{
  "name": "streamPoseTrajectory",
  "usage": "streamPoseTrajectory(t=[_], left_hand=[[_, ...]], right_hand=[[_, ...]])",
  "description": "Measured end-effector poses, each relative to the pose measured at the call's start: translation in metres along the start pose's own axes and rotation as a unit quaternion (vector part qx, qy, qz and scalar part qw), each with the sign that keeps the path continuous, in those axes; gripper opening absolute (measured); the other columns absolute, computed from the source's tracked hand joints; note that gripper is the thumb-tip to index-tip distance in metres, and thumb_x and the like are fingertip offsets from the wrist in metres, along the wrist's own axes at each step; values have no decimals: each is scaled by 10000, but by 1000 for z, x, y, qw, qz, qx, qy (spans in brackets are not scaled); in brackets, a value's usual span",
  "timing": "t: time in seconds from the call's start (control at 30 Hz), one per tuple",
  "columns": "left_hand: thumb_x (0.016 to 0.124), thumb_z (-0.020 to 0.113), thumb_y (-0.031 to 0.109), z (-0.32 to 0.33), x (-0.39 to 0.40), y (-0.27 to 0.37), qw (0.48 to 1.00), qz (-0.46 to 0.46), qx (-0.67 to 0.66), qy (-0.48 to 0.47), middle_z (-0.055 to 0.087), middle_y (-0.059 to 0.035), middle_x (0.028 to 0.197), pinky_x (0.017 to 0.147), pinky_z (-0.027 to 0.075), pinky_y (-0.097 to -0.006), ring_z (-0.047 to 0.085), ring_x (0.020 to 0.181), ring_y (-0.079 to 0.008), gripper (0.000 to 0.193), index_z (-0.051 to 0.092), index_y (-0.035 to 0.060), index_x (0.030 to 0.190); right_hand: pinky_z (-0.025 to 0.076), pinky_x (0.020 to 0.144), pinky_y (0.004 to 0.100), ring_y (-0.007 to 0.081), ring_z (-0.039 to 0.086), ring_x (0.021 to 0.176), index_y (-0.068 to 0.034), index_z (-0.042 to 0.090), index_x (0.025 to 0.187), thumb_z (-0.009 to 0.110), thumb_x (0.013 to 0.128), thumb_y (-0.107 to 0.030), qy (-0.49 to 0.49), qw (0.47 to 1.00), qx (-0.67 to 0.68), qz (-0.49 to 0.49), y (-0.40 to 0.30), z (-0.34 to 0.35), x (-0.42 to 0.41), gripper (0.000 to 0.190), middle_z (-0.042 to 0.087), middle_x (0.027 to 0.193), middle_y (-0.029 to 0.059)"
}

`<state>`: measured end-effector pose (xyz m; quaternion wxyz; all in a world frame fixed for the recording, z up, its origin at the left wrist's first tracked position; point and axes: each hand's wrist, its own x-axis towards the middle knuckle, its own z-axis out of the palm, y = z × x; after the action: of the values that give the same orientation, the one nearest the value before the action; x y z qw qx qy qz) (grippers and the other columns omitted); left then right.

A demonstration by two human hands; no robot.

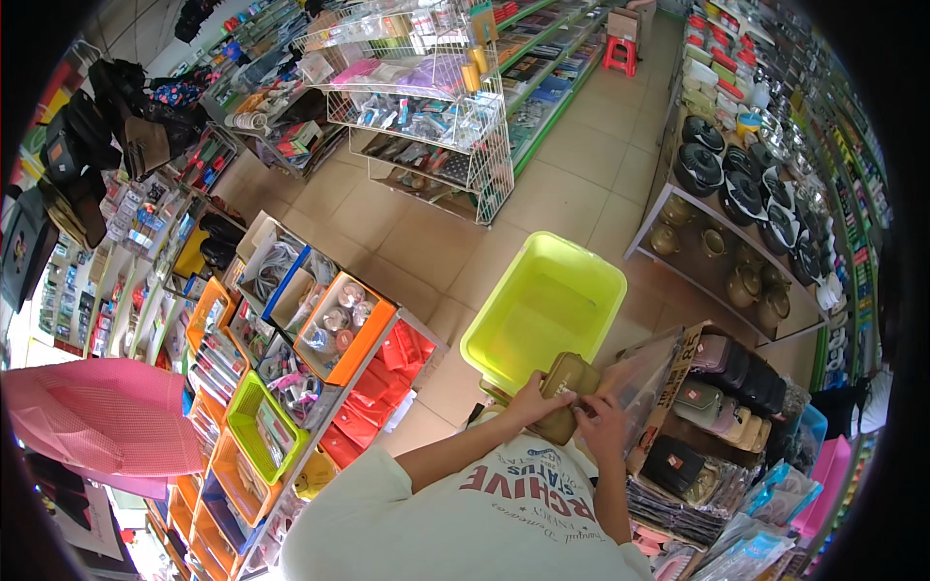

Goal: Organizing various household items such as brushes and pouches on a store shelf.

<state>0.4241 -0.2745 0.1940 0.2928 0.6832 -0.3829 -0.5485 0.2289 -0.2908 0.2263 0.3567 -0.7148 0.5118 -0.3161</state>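
Observation:
Close to my chest, my left hand (539,401) holds an olive-brown zippered pouch (574,374), with the thumb across its front. My right hand (600,421) touches the pouch's right side with bent fingers; whether they pinch a part of it is too small to tell. Just beyond the hands stands a yellow-green plastic tub (501,290), with no goods visible inside. To the right, a cardboard box (665,392) has a clear plastic bag (639,370) leaning at its edge. Beside it lie similar pouches and small bags (697,403) in black, grey-green and beige.
Orange and green baskets (265,428) of small goods fill a rack on the left, above red packages (378,378). A white wire shelf (494,160) stands ahead. At the right, a table (654,210) bears black lidded pots (701,171). A red stool (620,54) stands far down the aisle.

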Motion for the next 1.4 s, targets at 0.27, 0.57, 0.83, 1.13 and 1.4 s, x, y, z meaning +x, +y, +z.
streamPoseTrajectory(t=[0.27, 0.57, 0.83, 1.13, 1.4], left_hand=[[727, 852, 567, 3, 6, -16, 999, 28, -33, 6, 647, -264, 1183, 898, 540, -368, 666, 1081, -297, 949, 436, -52, 1314], [712, 867, 541, -9, -3, 8, 996, 56, 64, 1, 671, -249, 1146, 868, 557, -382, 690, 1040, -305, 931, 443, -8, 1332], [698, 848, 540, -30, -14, 47, 947, 200, 202, -147, 717, -222, 1062, 855, 556, -420, 710, 984, -370, 862, 511, 61, 1331], [730, 829, 526, -35, -12, 44, 911, 268, 207, -235, 719, -175, 1108, 856, 554, -409, 707, 990, -347, 807, 546, 90, 1347], [727, 805, 576, -37, -7, 40, 911, 231, 248, -236, 712, -175, 1135, 879, 549, -412, 698, 1022, -346, 830, 554, 91, 1353]], right_hand=[[543, 709, 333, 240, 690, 765, 15, 748, 1017, 822, 769, -90, -19, 999, -30, -25, 1, -2, 2, 279, 669, 898, 125], [549, 741, 340, 237, 693, 826, -10, 742, 1070, 842, 737, -104, -63, 997, 17, 36, -1, -9, 4, 360, 672, 1006, 120], [492, 996, 405, 324, 615, 1177, -108, 579, 1372, 872, 699, -241, -48, 998, 31, -19, -2, -37, 16, 746, 630, 1266, 142], [514, 925, 395, 288, 664, 1073, -88, 590, 1296, 886, 703, -244, -123, 984, 112, 70, 15, -37, -1, 680, 680, 1153, 143], [511, 919, 388, 305, 660, 1059, -57, 551, 1306, 831, 797, -264, -108, 990, 58, 73, -13, -32, 2, 616, 672, 1147, 165]])
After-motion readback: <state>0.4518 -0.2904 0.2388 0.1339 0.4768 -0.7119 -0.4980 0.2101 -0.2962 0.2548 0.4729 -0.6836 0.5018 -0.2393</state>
